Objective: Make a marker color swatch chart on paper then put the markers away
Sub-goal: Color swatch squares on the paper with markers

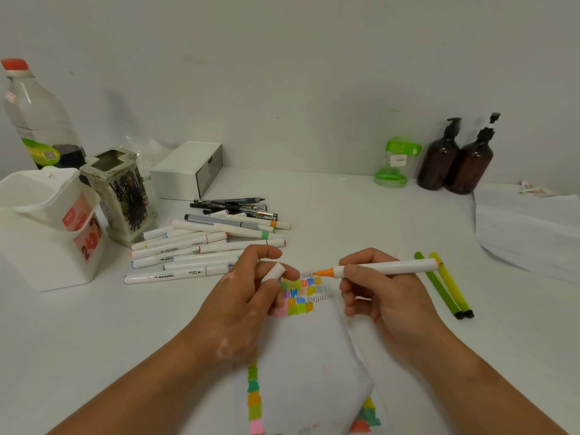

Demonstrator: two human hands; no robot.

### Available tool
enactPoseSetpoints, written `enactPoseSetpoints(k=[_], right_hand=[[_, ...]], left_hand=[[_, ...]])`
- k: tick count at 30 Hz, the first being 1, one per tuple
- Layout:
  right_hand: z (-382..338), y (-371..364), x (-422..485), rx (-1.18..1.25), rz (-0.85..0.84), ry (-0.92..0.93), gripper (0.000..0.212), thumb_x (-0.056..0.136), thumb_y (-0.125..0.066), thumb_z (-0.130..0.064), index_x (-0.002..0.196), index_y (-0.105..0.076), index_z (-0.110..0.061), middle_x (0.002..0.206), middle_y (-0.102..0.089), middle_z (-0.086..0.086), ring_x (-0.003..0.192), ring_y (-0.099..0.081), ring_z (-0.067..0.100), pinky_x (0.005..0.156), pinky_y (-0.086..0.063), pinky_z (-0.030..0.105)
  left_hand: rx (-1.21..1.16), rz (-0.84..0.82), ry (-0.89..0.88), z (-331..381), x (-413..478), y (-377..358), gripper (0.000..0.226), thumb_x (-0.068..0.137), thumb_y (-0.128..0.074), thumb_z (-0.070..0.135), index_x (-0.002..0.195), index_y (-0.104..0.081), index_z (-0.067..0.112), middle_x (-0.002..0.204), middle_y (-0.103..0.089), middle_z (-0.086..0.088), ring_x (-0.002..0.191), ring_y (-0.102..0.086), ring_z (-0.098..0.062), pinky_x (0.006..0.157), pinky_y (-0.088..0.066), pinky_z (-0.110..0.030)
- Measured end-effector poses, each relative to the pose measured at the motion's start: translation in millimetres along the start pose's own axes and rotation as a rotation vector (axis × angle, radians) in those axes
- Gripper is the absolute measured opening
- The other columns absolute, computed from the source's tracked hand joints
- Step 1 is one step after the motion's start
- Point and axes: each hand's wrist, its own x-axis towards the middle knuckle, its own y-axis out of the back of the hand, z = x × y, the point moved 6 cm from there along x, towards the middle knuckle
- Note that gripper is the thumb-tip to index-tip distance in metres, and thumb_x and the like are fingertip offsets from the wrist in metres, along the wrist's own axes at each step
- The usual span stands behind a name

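Far left on the worktop (329,215) stand a clear bottle (34,114) with a red top, a white tub (47,221) and a square pen pot (122,196), with a white drawer box (188,169) behind them. Just in front lies a heap of markers (201,246), mostly white-barrelled, with a few dark pens on the far side.

Now the left hand (244,296): the forearm comes in from the lower left corner, back of the hand up. Its fingers are curled and pinch a white cap (273,273) against the thumb, over the paper's left edge. The paper (314,356) lies in the centre, with a swatch grid (301,293) of small colour blocks at its far end and more blocks down its sides.

Across from it, the right hand (386,296) grips the orange marker (386,266) near its nib. The barrel lies almost level and the orange tip points left, just above the grid and close to the cap. The forearm enters from the lower right.

Beside that hand lie two green pens (445,287), side by side. At the back right stand a green jar (395,164) and two brown pump bottles (455,158).
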Motion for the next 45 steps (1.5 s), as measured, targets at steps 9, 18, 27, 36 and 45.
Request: enactPoseSetpoints(k=[9,18,27,36,45], right_hand=[[-8,-4,-3,0.071,-0.05,0.017,0.005,0.078,-0.068,-0.015,0.074,-0.069,-0.016,0.065,-0.063,0.014,0.051,-0.056,0.02,0.045,-0.048,0.027],[-1,-19,-9,-0.049,-0.195,-0.008,0.014,0.075,-0.079,-0.026,0.083,-0.072,-0.017,0.076,-0.072,0.018,0.058,-0.063,0.021,0.051,-0.052,0.028],[-4,-25,-9,-0.066,-0.219,-0.003,0.017,0.076,-0.082,-0.031,0.085,-0.074,-0.018,0.083,-0.075,0.019,0.065,-0.069,0.023,0.058,-0.056,0.029],[-16,-16,-16,0.118,-0.471,-0.17,0.081,0.07,-0.079,-0.068,0.121,-0.074,-0.005,0.104,-0.072,0.025,0.073,-0.064,0.022,0.055,-0.053,0.028],[-3,-12,-13,-0.548,-0.299,-0.153,0.018,0.075,-0.08,-0.029,0.093,-0.076,-0.031,0.072,-0.078,0.001,0.061,-0.065,0.004,0.06,-0.046,0.013]], left_hand=[[-0.049,-0.063,0.016,1,0,-2,0.02,0.096,-0.062,0.011,0.11,-0.069,0.024,0.089,-0.077,0.002,0.077,-0.073,-0.017,0.069,-0.056,-0.021],[-0.091,-0.112,-0.013,1,-3,-13,0.025,0.095,-0.064,0.013,0.111,-0.072,0.03,0.086,-0.077,0.001,0.081,-0.074,-0.017,0.074,-0.056,-0.021],[-0.276,-0.113,0.012,3,-4,-12,0.022,0.096,-0.058,0.001,0.11,-0.07,0.013,0.091,-0.077,-0.011,0.082,-0.074,-0.026,0.073,-0.058,-0.027],[-0.151,-0.024,0.093,-1,2,8,0.022,0.091,-0.069,0.014,0.101,-0.078,0.031,0.085,-0.076,-0.004,0.08,-0.074,-0.015,0.08,-0.058,-0.023],[0.045,-0.044,0.079,-1,0,11,0.029,0.087,-0.075,0.013,0.109,-0.069,0.031,0.091,-0.074,0.006,0.077,-0.071,-0.01,0.07,-0.057,-0.019]])
